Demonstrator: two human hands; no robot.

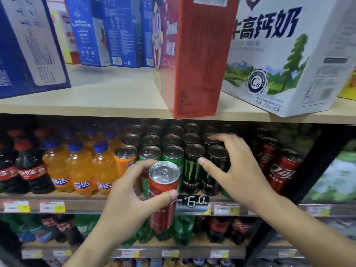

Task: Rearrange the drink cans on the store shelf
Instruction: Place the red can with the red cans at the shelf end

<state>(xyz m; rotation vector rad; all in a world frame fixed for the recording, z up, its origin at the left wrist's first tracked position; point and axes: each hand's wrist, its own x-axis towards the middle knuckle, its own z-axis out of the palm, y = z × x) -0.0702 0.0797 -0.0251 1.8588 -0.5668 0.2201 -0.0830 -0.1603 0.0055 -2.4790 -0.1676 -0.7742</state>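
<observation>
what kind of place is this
Most likely a shop's drinks aisle, perhaps a convenience store or supermarket. Rows of Monster cans and orange soda bottles fill a shelf with price tags along its edge, one reading ¥6.0. Boxed milk cartons sit on the shelf above.

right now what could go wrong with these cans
The left hand pinches the red can only between thumb and fingertips, off the shelf, so it could slip and drop. The right hand reaches among the black cans, which stand packed tight near the shelf edge; a nudge might tip one off. The red box above juts over its shelf's edge and could be bumped.
</observation>
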